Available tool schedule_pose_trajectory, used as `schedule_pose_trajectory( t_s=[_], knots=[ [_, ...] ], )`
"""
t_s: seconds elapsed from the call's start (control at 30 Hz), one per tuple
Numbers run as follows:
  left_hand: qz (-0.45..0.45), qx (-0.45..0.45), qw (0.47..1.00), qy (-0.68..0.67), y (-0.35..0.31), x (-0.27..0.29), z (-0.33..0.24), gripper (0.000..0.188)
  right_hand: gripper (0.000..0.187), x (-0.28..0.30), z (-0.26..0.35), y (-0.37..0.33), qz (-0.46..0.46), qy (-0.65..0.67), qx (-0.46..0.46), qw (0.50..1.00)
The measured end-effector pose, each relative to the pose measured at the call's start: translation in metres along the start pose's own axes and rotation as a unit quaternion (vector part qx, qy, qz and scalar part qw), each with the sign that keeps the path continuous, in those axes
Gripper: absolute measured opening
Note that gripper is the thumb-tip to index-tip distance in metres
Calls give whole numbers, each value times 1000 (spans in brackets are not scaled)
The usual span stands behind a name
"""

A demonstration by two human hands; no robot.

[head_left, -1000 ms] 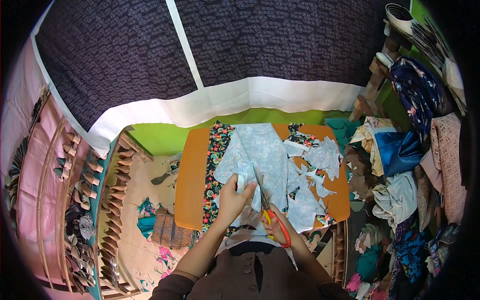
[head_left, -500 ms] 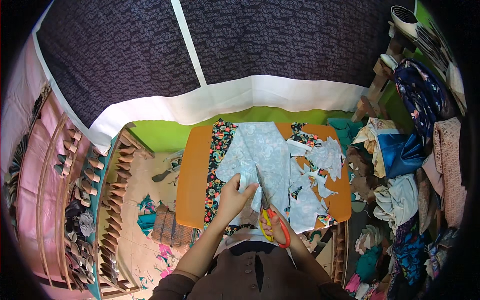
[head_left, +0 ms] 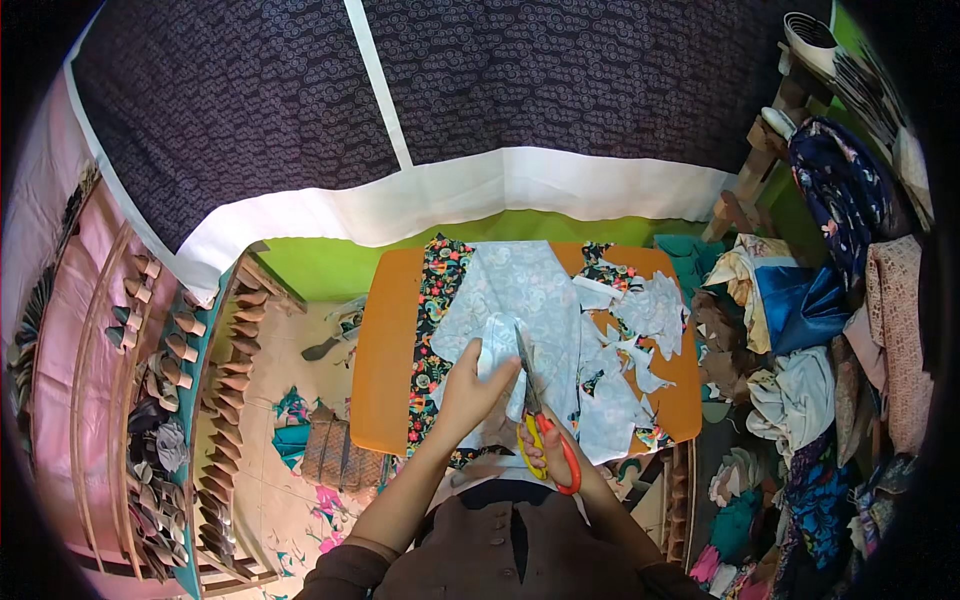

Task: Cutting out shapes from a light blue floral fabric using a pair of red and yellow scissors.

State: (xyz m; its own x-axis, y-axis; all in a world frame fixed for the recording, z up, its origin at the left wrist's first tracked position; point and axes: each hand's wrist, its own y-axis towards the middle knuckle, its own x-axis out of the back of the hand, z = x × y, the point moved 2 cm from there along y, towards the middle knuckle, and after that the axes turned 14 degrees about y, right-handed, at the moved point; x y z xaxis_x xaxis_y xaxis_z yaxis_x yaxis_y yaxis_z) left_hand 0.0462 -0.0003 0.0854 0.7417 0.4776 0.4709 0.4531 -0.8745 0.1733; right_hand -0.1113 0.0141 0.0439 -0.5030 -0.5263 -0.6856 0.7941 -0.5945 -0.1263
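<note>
My right hand (head_left: 545, 455) grips scissors (head_left: 533, 415) with red and yellow handles, their blades pointing away from me. Along the blades, on their left, is a small pale, rounded piece (head_left: 497, 338), pinched between the thumb and fingers of my left hand (head_left: 478, 385). Whether it is cloth or paper I cannot tell. Beneath both hands lies a large floral fabric (head_left: 545, 290), its pale underside up. A strip of its dark, bright-flowered face (head_left: 432, 340) shows on the left. Cut scraps (head_left: 645, 310) of the same fabric lie to the right.
The orange table (head_left: 383, 345) has rounded corners. Shoe lasts (head_left: 235, 385) line a rack at the left, with a brown woven piece (head_left: 340, 452) on the floor near it. Heaped fabrics (head_left: 800, 400) fill the right side. A dark patterned curtain (head_left: 560, 90) hangs beyond the table.
The pale piece at my left hand has turned up and shows a brighter, rounded outline. My left hand has shifted slightly nearer me. The scissors stay beside the piece.
</note>
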Motion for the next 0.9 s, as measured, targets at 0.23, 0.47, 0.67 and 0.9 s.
schedule_pose_trajectory(
  t_s=[0.23,0.47,0.67,0.9],
  knots=[
    [37,60,996,-55,-1,-1,3,28,71,-5,7,-1,11,-71,22,997],
    [21,50,994,-96,-6,-8,4,16,83,0,-1,-2,-2,-30,11,999],
    [27,84,995,-54,-7,-7,5,15,81,-2,2,-1,-25,-20,-5,999],
    [25,76,992,-102,1,0,-1,20,69,1,10,-2,-51,-112,-5,992]
  ],
)
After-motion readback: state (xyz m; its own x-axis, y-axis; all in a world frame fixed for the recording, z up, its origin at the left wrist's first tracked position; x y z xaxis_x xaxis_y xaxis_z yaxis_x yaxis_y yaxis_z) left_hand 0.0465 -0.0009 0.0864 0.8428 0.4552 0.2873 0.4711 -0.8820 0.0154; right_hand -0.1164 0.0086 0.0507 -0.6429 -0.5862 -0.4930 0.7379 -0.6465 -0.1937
